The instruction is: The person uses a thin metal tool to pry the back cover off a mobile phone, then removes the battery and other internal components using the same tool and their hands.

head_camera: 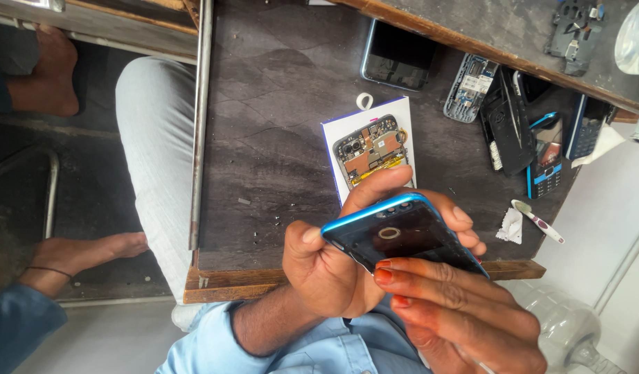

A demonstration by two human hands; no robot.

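Soft daylight, even, brightest at right near white wall (610, 208). Dark tabletop (278, 138) dull, no hard shadows. Faint sheen on blue phone back cover (402, 235). Under-table area at left dim. Near fingers (458, 305) slightly soft; centre sharp.

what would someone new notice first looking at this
First, the blue phone back cover gripped by both hands in the foreground: left hand wraps it, right hand presses its lower edge. Behind it, an opened phone with bare circuitry lies on a white box on the dark table.
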